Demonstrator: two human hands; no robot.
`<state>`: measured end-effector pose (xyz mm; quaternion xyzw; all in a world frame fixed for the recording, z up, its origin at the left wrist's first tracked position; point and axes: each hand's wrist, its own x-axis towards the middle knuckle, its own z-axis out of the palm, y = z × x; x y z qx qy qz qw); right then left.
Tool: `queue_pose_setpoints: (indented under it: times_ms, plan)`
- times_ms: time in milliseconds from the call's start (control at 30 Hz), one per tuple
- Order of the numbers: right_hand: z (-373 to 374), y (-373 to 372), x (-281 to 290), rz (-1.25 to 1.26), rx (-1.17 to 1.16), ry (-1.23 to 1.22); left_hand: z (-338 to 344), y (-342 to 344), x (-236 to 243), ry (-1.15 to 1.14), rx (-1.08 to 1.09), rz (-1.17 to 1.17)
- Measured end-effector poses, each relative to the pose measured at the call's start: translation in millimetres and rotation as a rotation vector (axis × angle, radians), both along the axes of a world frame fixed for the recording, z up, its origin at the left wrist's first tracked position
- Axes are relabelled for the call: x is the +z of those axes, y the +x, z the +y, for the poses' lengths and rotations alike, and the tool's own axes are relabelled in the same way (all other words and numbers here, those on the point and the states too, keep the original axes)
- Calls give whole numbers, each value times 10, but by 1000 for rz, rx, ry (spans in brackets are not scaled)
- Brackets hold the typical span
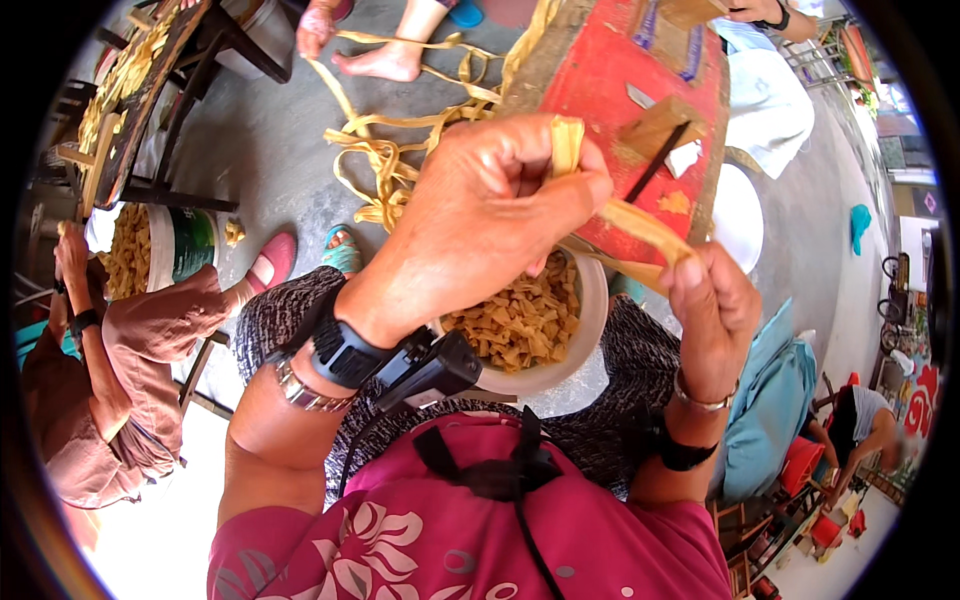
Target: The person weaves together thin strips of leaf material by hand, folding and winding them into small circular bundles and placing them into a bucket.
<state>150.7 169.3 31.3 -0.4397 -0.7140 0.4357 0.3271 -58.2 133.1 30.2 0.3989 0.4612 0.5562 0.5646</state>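
My left hand (500,200), fingers closed on a flat yellow strip (566,140), is raised over a white bucket (590,330) full of small tan pieces (510,320). To its right, my right hand (715,305) pinches the strip, which stretches between the two hands. Behind them stands a red-topped wooden board (590,70) with a wooden block fitted with a dark bar (655,160). Long loose strips (385,170) hang in tangled loops from the board's left side.
Co-workers sit at left (150,380), at top (390,60) and at lower right (870,430). A dark wooden bench (170,100) and a bucket of pieces (180,250) stand at left. Blue cloth (770,400) and a white basin (735,215) are at right.
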Motion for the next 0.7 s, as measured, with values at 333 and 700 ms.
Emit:
queue_pose_setpoints:
  times_ms: [333, 700]
  plan:
    - [277, 27, -194, -88, -205, 138, 470, 214, -345, 246, 123, 383]
    - [142, 95, -394, -282, -107, 190, 411, 309, -485, 329, 211, 695]
